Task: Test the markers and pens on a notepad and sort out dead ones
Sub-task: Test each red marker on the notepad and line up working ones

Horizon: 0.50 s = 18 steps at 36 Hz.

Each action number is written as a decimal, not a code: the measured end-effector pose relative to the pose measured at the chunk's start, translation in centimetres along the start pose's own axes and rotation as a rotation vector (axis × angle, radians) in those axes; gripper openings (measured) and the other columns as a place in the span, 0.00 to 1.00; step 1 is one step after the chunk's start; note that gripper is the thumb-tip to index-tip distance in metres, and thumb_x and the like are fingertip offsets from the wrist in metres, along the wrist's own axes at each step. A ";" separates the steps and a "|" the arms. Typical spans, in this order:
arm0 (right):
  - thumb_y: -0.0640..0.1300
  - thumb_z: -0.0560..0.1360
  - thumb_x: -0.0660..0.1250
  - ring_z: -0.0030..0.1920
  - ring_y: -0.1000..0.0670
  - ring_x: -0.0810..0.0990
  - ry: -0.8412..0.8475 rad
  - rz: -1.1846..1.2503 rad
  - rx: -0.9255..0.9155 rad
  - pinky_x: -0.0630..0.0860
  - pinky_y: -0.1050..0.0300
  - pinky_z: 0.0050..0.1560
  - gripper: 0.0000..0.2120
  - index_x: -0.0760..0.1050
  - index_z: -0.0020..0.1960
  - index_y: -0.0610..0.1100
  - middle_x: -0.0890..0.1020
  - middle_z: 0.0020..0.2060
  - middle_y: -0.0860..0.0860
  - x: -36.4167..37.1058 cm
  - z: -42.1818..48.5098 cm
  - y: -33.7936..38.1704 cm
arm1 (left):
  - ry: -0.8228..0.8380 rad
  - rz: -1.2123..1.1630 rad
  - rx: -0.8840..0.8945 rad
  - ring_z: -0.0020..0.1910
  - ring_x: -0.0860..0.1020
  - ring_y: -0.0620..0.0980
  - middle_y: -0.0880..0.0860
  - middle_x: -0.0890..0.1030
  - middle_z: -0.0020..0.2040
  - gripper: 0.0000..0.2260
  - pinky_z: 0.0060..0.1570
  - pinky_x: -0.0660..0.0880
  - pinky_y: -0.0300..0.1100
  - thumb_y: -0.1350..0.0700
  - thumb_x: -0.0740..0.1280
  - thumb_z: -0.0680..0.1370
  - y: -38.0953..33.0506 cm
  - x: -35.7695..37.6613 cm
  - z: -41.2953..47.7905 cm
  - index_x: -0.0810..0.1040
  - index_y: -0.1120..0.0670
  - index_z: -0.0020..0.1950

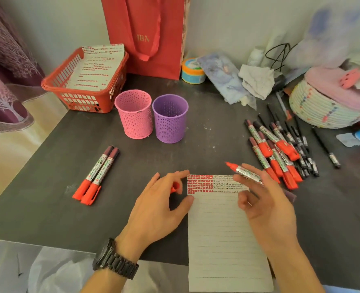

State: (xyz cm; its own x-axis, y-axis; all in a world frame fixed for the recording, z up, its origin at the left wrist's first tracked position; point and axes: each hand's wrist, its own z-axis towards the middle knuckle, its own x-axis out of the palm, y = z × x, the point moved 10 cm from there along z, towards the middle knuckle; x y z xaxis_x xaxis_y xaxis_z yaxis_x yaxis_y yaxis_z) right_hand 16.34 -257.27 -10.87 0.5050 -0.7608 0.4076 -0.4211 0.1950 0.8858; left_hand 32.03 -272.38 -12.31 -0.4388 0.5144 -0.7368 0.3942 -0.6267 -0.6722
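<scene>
The right hand [267,204] pinches an uncapped red marker [247,174] between thumb and fingers. Its nib points towards 10 o'clock, clear of the paper, probably poised for a test stroke. The left hand [160,206] curls round the red cap [174,187], with its thumb touching the left edge of the notepad [223,229], likely to steady it. Which fingers grip the cap is hidden.

The notepad lies at 6 o'clock on the desk [37,197], with test marks filling its top rows. Two capped red markers [96,176] at 9 o'clock look like a sorted group, while the heap of markers and pens [280,149] at 3 o'clock seems untested. The pink cup [133,114] and purple cup [170,118] at 12 o'clock show no contents from this angle. The marker labels are too blurred to read.
</scene>
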 end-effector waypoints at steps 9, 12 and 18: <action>0.49 0.71 0.66 0.28 0.47 0.77 -0.074 0.094 0.024 0.76 0.57 0.27 0.13 0.82 0.50 0.43 0.85 0.48 0.34 -4.1 -3.3 1.6 | -0.148 -0.260 -0.076 0.32 0.72 0.42 0.42 0.74 0.34 0.11 0.34 0.70 0.34 0.36 0.50 0.78 -0.8 -2.2 -1.2 0.64 0.34 0.58; 0.46 0.78 0.63 0.26 0.47 0.76 -0.121 0.109 0.001 0.75 0.57 0.25 0.10 0.81 0.43 0.46 0.85 0.46 0.33 -5.2 -4.0 2.2 | -0.085 -0.311 -0.076 0.30 0.73 0.40 0.37 0.75 0.33 0.11 0.34 0.71 0.30 0.38 0.52 0.77 -2.6 -1.2 -0.9 0.57 0.34 0.58; 0.55 0.70 0.69 0.25 0.52 0.75 -0.181 0.016 -0.077 0.73 0.60 0.26 0.11 0.85 0.41 0.49 0.86 0.41 0.38 -6.3 -5.5 4.1 | 0.026 -0.307 0.058 0.37 0.75 0.43 0.40 0.81 0.46 0.09 0.37 0.72 0.36 0.40 0.60 0.78 -7.6 -0.4 0.0 0.66 0.38 0.56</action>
State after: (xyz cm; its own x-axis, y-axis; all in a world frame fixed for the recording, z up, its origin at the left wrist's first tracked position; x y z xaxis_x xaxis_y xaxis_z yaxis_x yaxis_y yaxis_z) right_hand 15.59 -248.30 -8.59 0.3522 -0.8549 0.3809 -0.3656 0.2490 0.8969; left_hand 29.23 -267.83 -6.91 -0.5092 0.6993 -0.5018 0.1991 -0.4715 -0.8591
